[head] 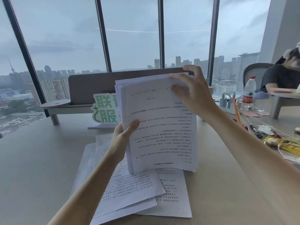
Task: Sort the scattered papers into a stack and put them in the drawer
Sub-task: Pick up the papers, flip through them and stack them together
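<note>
Behind everything runs the window wall (129, 30), grey sky and city towers filling the glass. Below it your bench (40, 159) spreads pale and wide, and a brown divider panel (90, 86) stands across its far side. A second person (282, 75) sits at the far right edge, in a dark top, in a mesh chair (253, 73). You are holding the stack of papers (160, 127) upright in front of you, its bottom edge resting on the loose sheets (129, 192) that lie fanned and overlapping on the bench close to you; the printed text on the front page reads upside down from your view. Behind the stack a green-and-white sign (103, 109) stands on the bench, partly hidden by the pages. Your right hand (193, 93) grips the stack's top right corner, thumb on the front page and fingers curled over the top edge. Your left hand (123, 132) pinches the stack's left edge at about mid-height, thumb pressed on the front page, the other fingers hidden behind the paper. To the right stands a water bottle (249, 93) with a red cap, beside a power strip (230, 104) with chargers plugged in, and nearer you lies a clutter of wrappers (285, 145).
</note>
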